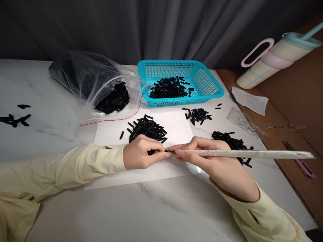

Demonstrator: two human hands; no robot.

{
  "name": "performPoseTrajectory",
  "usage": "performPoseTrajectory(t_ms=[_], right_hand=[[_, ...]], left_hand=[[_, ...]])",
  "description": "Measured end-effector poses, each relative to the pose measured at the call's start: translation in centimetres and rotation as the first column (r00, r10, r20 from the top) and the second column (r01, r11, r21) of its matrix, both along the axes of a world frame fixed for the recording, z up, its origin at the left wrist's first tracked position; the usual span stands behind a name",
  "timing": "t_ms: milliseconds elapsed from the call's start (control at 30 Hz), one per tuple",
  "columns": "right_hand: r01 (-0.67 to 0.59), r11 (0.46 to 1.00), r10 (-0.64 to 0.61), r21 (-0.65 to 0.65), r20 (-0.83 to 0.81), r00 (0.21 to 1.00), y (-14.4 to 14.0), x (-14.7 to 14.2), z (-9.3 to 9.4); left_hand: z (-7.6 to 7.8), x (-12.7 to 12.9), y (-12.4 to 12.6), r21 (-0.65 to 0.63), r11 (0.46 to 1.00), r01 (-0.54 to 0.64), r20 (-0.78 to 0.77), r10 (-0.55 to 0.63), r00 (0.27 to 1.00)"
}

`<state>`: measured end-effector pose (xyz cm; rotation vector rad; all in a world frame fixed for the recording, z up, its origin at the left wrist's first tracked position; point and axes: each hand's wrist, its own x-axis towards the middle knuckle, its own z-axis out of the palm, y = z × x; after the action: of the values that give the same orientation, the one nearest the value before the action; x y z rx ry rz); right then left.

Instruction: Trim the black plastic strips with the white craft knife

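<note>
My left hand (144, 152) is closed in a pinch, with a small black piece (166, 151) barely showing at the fingertips. In my right hand (202, 151) lies a long thin tool with a pale wrapped handle (257, 154). Its dark narrow tip meets the black piece between my two hands; the exact kind of tool cannot be made out. Just behind my left hand, a pile of small black strips (147, 129) rests on a white sheet of paper (121, 181). Another heap of black strips (230, 143) is partly hidden behind my right hand and the handle.
At the back stands a blue plastic basket (214, 90) with black strips inside. A clear zip bag (83, 74) of black strips lies left of it. Smaller piles (198, 116) dot the table (151, 215). To the right are a tumbler (267, 65) and a pink-handled cutter (304, 167).
</note>
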<state>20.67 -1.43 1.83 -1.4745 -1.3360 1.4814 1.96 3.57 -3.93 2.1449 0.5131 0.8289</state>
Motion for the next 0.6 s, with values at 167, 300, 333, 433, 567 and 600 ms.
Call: performPoseTrajectory(t_ms=[167,300,333,433,567,600], right_hand=[[0.005,1.0,-0.005,0.0,-0.029,1.0,0.06,-0.08,0.06],[0.005,1.0,-0.005,-0.013,-0.037,0.999,0.03,-0.08,0.0],[0.005,1.0,-0.005,-0.011,-0.037,0.999,0.01,-0.07,-0.03],[0.003,1.0,-0.003,0.003,-0.029,1.0,-0.06,-0.02,-0.13],[-0.008,1.0,0.009,0.011,-0.014,1.0,-0.1,-0.01,-0.16],[-0.01,1.0,0.01,0.012,-0.009,1.0,-0.11,-0.02,-0.15]], left_hand=[[0.07,0.03,-0.04,-0.011,1.0,-0.002,-0.001,0.002,1.0],[0.09,0.05,-0.04,-0.011,1.0,-0.004,-0.004,0.004,1.0],[0.1,0.04,-0.03,-0.011,1.0,-0.005,-0.005,0.005,1.0],[0.16,0.04,-0.01,-0.011,1.0,-0.006,-0.008,0.006,1.0],[0.2,0.02,-0.01,-0.017,1.0,-0.006,-0.019,0.006,1.0],[0.2,0.01,-0.02,-0.019,1.0,-0.007,-0.021,0.006,1.0]])
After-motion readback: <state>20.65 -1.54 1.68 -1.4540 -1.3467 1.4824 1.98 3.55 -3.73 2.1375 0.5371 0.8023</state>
